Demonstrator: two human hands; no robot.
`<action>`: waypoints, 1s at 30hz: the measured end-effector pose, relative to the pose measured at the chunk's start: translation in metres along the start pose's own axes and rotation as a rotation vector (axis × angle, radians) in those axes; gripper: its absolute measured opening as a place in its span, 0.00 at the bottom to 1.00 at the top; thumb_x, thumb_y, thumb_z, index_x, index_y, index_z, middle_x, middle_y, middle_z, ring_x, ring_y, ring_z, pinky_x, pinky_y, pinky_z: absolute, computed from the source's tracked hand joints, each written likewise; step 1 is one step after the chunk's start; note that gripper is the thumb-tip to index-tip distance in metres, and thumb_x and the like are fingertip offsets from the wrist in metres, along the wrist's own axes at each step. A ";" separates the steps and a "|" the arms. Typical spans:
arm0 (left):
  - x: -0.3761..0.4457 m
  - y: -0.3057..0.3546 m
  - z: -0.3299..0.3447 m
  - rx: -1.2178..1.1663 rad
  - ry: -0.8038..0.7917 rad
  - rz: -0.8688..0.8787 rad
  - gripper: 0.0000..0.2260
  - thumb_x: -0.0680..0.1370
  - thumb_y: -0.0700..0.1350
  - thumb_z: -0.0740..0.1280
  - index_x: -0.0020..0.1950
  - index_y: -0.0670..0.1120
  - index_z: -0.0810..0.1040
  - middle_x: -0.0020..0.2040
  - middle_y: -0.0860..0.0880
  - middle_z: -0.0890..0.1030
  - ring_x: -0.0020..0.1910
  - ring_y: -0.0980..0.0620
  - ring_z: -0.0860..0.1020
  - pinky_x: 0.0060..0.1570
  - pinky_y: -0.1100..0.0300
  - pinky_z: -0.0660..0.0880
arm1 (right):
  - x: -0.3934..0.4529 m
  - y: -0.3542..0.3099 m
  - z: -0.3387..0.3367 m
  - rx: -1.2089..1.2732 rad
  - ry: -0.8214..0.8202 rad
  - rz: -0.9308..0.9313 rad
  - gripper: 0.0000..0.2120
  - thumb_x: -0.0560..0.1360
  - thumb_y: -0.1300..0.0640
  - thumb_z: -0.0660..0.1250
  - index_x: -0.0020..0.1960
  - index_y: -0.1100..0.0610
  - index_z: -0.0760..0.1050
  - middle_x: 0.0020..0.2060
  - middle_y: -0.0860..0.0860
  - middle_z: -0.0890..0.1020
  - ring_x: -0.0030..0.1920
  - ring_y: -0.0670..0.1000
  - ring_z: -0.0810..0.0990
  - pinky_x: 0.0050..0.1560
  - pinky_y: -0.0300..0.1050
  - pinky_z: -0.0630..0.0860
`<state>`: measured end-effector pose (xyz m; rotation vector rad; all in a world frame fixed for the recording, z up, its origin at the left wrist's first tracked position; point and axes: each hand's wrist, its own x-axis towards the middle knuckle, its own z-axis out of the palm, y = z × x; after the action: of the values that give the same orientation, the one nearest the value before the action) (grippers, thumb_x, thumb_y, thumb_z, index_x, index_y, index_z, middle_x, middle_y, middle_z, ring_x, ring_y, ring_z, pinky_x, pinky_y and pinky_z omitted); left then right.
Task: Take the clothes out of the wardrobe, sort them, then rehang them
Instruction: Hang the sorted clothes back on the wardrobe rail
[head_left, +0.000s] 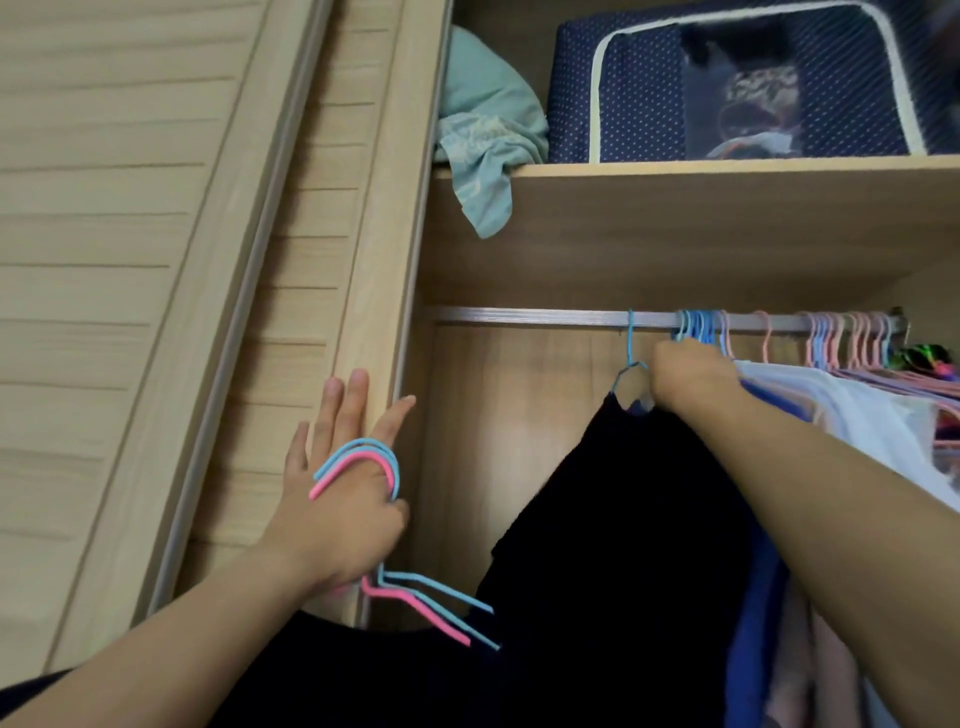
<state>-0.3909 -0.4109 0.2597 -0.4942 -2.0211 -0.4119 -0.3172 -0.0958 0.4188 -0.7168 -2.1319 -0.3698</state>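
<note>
Wardrobe (675, 223), upper shelf: navy storage bag (727, 88), teal cloth (488, 140) beside it. Rail (519, 315): blue and pink hangers bunched right, clothes (857, 410) beneath. My right hand (685, 376) grips the blue hanger (631, 358) carrying a black garment (623, 519), just below the rail. My left hand (345, 483), fingers straight against the door frame (384, 260), wears three spare hangers (415, 597) hooked over it. Rail's left stretch bare.

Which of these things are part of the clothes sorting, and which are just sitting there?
Part of the job:
black garment on a blue hanger
spare hangers looped on the left hand
right hand at the rail
hung clothes

Just sitting there:
navy storage bag
green cloth on the shelf
sliding door
</note>
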 end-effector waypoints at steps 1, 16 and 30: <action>-0.001 0.000 0.001 0.006 0.005 -0.004 0.44 0.68 0.55 0.56 0.80 0.64 0.35 0.76 0.53 0.22 0.73 0.53 0.20 0.77 0.44 0.38 | -0.001 0.006 0.004 -0.005 -0.006 0.024 0.15 0.77 0.57 0.67 0.63 0.59 0.75 0.60 0.58 0.79 0.60 0.60 0.78 0.53 0.50 0.75; 0.001 0.009 -0.012 -0.147 -0.056 -0.022 0.44 0.73 0.45 0.67 0.81 0.63 0.45 0.80 0.55 0.30 0.77 0.53 0.27 0.78 0.45 0.37 | -0.116 -0.045 0.037 0.654 -0.258 -0.458 0.15 0.82 0.43 0.58 0.54 0.51 0.80 0.50 0.49 0.82 0.53 0.52 0.79 0.54 0.47 0.74; -0.063 0.065 -0.097 -0.494 -0.304 -0.214 0.25 0.82 0.66 0.54 0.45 0.48 0.78 0.39 0.51 0.78 0.39 0.55 0.76 0.43 0.58 0.71 | -0.278 -0.074 -0.008 0.647 -0.020 -0.642 0.09 0.84 0.45 0.55 0.45 0.45 0.63 0.31 0.45 0.69 0.28 0.44 0.67 0.26 0.38 0.57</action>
<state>-0.2584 -0.4127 0.2548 -0.6728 -2.2741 -1.0343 -0.2219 -0.2594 0.2016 0.3426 -2.2700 0.0158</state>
